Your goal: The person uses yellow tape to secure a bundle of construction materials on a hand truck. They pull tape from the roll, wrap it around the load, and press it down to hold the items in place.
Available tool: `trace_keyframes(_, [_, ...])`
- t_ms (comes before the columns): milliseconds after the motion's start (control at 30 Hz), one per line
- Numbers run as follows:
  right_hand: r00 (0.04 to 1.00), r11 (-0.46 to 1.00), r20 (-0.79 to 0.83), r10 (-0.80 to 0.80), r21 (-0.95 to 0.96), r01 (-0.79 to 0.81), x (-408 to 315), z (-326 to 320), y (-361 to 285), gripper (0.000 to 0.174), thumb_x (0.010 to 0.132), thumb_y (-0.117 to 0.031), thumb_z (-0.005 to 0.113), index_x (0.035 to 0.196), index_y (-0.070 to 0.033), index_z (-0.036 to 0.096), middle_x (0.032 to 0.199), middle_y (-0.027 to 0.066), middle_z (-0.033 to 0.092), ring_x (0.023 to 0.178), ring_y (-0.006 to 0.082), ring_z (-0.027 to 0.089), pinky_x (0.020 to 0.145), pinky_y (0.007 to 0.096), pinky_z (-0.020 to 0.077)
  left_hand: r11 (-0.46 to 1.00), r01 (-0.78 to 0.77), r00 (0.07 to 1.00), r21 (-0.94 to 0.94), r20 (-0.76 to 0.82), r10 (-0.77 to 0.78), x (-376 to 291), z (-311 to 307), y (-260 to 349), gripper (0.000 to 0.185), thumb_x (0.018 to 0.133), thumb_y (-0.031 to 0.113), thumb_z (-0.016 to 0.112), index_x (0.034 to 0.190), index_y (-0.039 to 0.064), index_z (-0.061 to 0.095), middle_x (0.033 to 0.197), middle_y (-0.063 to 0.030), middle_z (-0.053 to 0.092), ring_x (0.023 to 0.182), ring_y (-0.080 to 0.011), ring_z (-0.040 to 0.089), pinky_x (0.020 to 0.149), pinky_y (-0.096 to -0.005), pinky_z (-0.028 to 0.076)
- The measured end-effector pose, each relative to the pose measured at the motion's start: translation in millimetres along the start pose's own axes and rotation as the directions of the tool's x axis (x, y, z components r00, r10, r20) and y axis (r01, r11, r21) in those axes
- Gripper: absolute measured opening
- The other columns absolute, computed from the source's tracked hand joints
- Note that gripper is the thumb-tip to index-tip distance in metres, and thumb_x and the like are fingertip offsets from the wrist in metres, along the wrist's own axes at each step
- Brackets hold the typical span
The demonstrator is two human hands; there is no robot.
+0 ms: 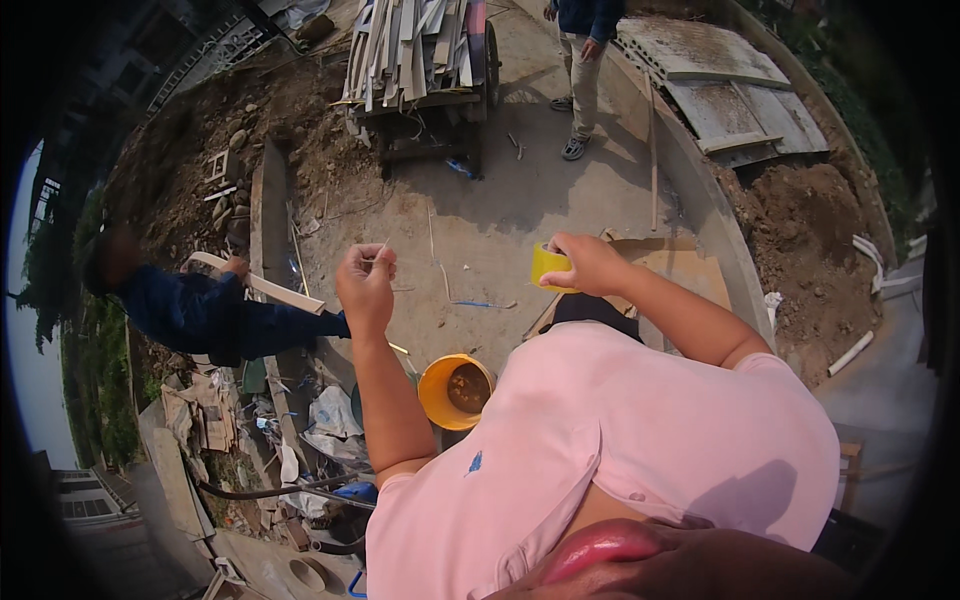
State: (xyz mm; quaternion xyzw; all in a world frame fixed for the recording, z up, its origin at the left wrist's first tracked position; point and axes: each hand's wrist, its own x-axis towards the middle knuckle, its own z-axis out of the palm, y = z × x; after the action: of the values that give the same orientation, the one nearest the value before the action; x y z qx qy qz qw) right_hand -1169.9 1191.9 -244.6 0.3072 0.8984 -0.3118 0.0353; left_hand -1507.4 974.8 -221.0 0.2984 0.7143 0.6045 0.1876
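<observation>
My left hand (366, 289) is raised over the concrete ground, its thumb and fingers pinched on a thin, pale strand whose end sticks up; what the strand is, I cannot tell. To its right, my right hand (589, 264) grips a roll of yellow tape (550, 265) by its rim, thumb below and fingers on top. The two hands are well apart. Between them on the ground lies a thin cord (448, 289) with a blue part. Below, near my shirt, stands a yellow bucket (442, 390) with brown matter inside.
A cart loaded with flat strips (420, 52) stands ahead. Near it stands a person in light trousers (581, 82). At the left, a person in dark blue (217, 311) holds a pale curved strip (281, 291). A low concrete wall (712, 202) runs along the right; rubble and scraps lie at lower left.
</observation>
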Motion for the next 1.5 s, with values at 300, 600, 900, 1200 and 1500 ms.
trace_keyframes(300, [0.990, 0.992, 0.092, -0.109, -0.059, 0.115, 171, -24, -1, 0.085, 0.090, -0.048, 0.092, 0.159, -0.017, 0.053, 0.124, 0.0238, 0.079, 0.118, 0.0468, 0.074, 0.103, 0.0543, 0.0578, 0.985, 0.138, 0.979, -0.103, -0.135, -0.152, 103, -16, -102, 0.008, 0.108, 0.007, 0.076, 0.106, -0.001, 0.073, 0.087, -0.0036, 0.075, 0.074, -0.0094, 0.068, 0.068, -0.0260, 0.055])
trace_keyframes(600, [0.947, 0.961, 0.170, -0.272, 0.004, 0.276, 430, -66, 108, 0.079, 0.088, -0.041, 0.095, 0.155, -0.018, 0.059, 0.123, 0.0223, 0.081, 0.114, 0.0456, 0.076, 0.098, 0.0529, 0.0601, 0.973, 0.206, 0.919, -0.108, -0.319, -0.230, 252, 79, -167, 0.011, 0.109, 0.009, 0.076, 0.108, -0.001, 0.073, 0.090, -0.0042, 0.077, 0.075, -0.0096, 0.068, 0.069, -0.0268, 0.057])
trace_keyframes(900, [0.941, 0.981, 0.278, -0.194, 0.046, 0.188, 652, -215, 236, 0.076, 0.087, -0.040, 0.094, 0.152, -0.016, 0.063, 0.128, 0.0228, 0.080, 0.123, 0.0425, 0.076, 0.106, 0.0524, 0.0586, 0.967, 0.227, 0.930, 0.116, -0.321, -0.180, 500, 256, -119, 0.011, 0.108, 0.010, 0.078, 0.107, 0.001, 0.073, 0.088, -0.0031, 0.076, 0.075, -0.0093, 0.067, 0.070, -0.0267, 0.055])
trace_keyframes(1200, [0.979, 0.992, 0.179, -0.093, 0.096, 0.076, 752, -283, 336, 0.074, 0.089, -0.046, 0.092, 0.151, -0.016, 0.064, 0.128, 0.0226, 0.080, 0.121, 0.0434, 0.076, 0.106, 0.0513, 0.0582, 0.946, 0.318, 0.928, 0.066, -0.224, -0.297, 652, 353, -110, 0.010, 0.108, 0.009, 0.077, 0.107, -0.001, 0.075, 0.089, -0.0024, 0.077, 0.078, -0.0094, 0.069, 0.071, -0.0272, 0.055])
trace_keyframes(1500, [0.997, 0.984, 0.012, 0.070, 0.161, -0.071, 763, -304, 364, 0.073, 0.090, -0.044, 0.092, 0.149, -0.013, 0.065, 0.136, 0.0198, 0.078, 0.125, 0.0418, 0.074, 0.106, 0.0510, 0.0582, 0.973, 0.122, 0.991, 0.195, 0.032, -0.130, 744, 400, -92, 0.010, 0.108, 0.011, 0.076, 0.107, 0.001, 0.076, 0.087, -0.0001, 0.074, 0.076, -0.0072, 0.065, 0.070, -0.0262, 0.052])
